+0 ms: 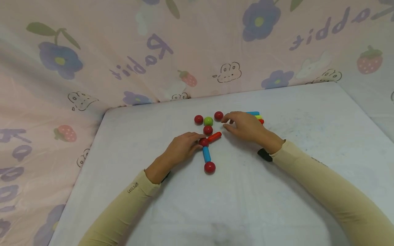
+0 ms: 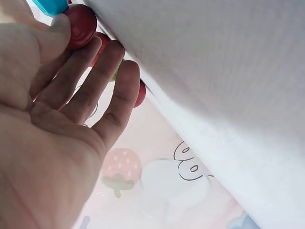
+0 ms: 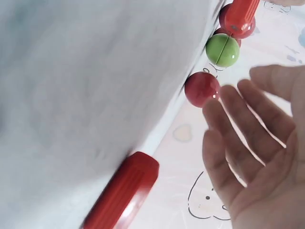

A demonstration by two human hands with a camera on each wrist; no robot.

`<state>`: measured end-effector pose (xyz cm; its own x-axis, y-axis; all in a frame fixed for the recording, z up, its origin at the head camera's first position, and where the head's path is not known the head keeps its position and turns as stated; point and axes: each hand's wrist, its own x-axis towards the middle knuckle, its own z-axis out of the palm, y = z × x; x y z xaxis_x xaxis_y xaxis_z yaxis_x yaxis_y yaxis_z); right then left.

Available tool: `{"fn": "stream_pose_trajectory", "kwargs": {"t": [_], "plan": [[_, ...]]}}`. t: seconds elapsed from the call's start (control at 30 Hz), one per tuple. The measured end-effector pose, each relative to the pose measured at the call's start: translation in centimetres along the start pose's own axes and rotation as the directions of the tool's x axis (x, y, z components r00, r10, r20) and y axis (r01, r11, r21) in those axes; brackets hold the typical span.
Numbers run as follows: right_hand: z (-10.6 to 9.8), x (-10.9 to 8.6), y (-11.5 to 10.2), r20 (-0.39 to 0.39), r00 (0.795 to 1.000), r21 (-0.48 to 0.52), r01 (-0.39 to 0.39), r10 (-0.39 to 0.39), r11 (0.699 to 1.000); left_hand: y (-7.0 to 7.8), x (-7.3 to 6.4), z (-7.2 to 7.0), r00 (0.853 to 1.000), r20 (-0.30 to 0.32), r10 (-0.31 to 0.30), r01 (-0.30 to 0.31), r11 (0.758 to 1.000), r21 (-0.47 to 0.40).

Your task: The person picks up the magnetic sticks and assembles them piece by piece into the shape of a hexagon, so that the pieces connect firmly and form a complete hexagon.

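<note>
My left hand [image 1: 185, 147] pinches a glossy red ball [image 1: 204, 142] between thumb and fingers. A blue rod [image 1: 206, 154] runs from that ball toward the near side and ends at another red ball [image 1: 210, 167]. On its right, a red rod [image 1: 214, 137] slants outward from the pinched ball. My right hand [image 1: 244, 125] holds nothing; its fingers are loosely bent beside a red ball [image 1: 219, 116]. In the right wrist view its fingertips overlap the edge of that ball [image 3: 202, 89]. Beyond the pinched ball, a red ball [image 1: 208, 130] sits against a green ball [image 1: 208, 121].
One more red ball [image 1: 198, 119] lies left of the green one. Partly behind my right hand are a blue rod [image 1: 253, 113], a yellow-green rod [image 1: 258, 117] and a red rod [image 1: 261, 121]. A patterned pink cloth [image 1: 197, 51] hangs behind the white table [image 1: 138, 119].
</note>
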<state>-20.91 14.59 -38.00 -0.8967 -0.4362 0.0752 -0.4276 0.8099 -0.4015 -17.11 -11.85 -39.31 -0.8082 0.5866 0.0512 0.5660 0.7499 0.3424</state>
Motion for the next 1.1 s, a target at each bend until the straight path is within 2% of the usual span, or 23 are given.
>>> {"fn": "stream_pose_trajectory", "kwargs": {"t": [0.13,0.43,0.67,0.8,1.1], "plan": [[-0.2,0.6,0.2,-0.048,0.999,-0.024,-0.012,0.011,1.000,0.0,0.0,0.0,1.000,-0.001,0.001,-0.001,1.000,-0.005],[-0.6,2.1,0.8,-0.085,0.996,-0.026,-0.031,0.029,0.999,-0.1,-0.1,-0.1,0.999,-0.021,0.036,-0.037,0.999,-0.016],[0.1,3.3,0.9,-0.046,0.998,0.019,-0.048,0.049,0.999,0.0,-0.3,-0.1,0.999,-0.024,0.034,-0.034,0.999,0.002],[0.6,3.7,0.9,-0.022,0.999,-0.005,-0.046,0.046,0.999,-0.1,-0.4,0.0,0.999,-0.016,0.031,-0.031,1.000,0.003],[0.8,3.7,0.8,-0.018,0.999,-0.008,-0.034,0.034,0.999,0.0,-0.3,-0.1,0.999,-0.030,0.043,-0.043,0.999,0.001]]}}
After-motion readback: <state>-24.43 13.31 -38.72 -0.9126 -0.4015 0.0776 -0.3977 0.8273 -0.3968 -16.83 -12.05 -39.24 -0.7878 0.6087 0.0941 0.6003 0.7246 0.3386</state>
